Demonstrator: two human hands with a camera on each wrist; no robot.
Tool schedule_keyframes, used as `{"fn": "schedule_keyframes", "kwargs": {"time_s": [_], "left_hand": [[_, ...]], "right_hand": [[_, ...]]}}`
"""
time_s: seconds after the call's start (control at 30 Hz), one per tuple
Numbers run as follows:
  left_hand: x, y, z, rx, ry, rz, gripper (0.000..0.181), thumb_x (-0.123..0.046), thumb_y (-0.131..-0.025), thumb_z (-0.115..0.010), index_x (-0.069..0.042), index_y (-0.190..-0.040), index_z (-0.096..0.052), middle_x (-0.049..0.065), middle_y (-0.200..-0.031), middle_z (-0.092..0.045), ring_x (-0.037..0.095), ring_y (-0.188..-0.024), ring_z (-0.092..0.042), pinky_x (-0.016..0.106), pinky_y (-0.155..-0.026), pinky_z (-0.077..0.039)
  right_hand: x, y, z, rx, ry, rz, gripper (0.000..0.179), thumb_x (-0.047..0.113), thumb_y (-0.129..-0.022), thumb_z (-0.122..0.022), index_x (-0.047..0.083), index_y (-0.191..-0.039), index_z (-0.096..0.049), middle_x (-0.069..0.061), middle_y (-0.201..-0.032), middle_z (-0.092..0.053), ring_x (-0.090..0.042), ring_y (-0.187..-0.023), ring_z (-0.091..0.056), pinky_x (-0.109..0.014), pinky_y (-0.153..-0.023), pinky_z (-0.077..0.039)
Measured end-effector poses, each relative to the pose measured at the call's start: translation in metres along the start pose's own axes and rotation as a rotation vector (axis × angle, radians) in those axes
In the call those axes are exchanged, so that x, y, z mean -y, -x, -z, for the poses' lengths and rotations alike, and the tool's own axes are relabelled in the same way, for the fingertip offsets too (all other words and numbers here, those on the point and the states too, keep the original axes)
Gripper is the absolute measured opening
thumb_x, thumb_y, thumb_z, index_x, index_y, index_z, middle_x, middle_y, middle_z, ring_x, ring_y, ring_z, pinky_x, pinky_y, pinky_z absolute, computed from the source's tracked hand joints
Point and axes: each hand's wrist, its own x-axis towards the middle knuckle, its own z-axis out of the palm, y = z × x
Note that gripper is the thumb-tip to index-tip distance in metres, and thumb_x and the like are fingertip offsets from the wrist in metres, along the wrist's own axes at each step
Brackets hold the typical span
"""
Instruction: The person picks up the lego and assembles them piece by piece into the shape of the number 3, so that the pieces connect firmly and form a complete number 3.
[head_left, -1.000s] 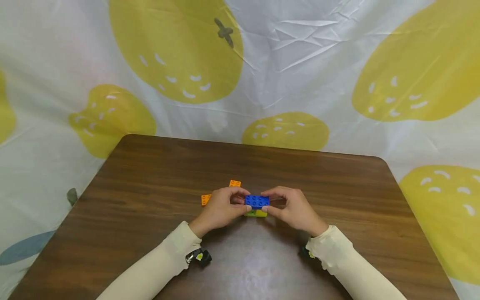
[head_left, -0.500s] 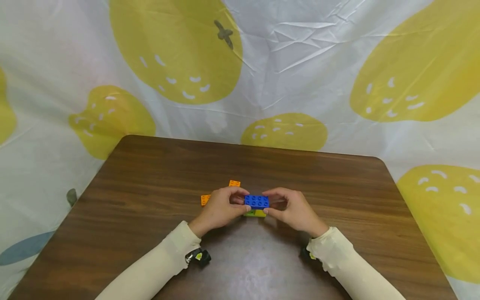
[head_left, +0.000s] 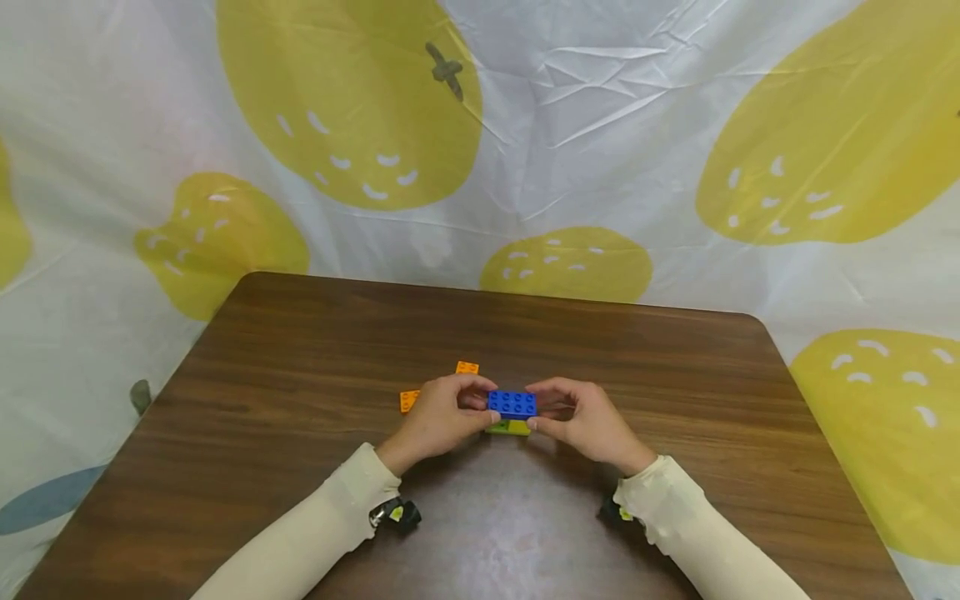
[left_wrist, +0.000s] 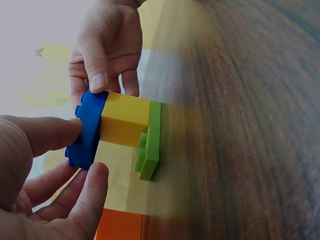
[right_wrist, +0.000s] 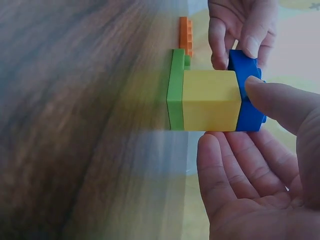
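A blue toy building brick (head_left: 513,404) with studs forms the top of a small stack. Below it sits a yellow block (right_wrist: 209,100), and under that a thin green brick (left_wrist: 152,135) lies on the table. My left hand (head_left: 442,414) pinches the blue brick at its left end, thumb on the near side. At the other end my right hand (head_left: 588,417) has its thumb on the near side, with fingers at the far side. The head view hides the yellow block beneath the blue brick.
Two orange bricks lie beyond and beside my left hand: one orange brick (head_left: 467,367) farther back, another orange brick (head_left: 408,401) partly hidden by the hand. The brown wooden table (head_left: 300,350) ends at a lemon-patterned cloth (head_left: 570,167).
My right thumb and fingertips have slid slightly outward along the blue brick's right end. The left hand and the stack look nearly still.
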Motion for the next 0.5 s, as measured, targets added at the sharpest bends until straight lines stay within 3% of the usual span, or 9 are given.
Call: {"fn": "schedule_keyframes", "kwargs": {"time_s": [0.5], "left_hand": [[0.0027,-0.0003,0.002,0.005,0.0,0.0,0.034,-0.02,-0.09,-0.085,-0.011,-0.121,-0.076,0.008,-0.114,-0.078,0.017,-0.099,-0.075,0.031,-0.085,-0.064]], "right_hand": [[0.0004,0.0001,-0.0012,0.004,-0.021,-0.015,0.039,0.011,-0.089,-0.085,0.003,-0.125,-0.073,-0.015,-0.115,-0.078,-0.027,-0.104,-0.077,-0.032,-0.088,-0.064]]}}
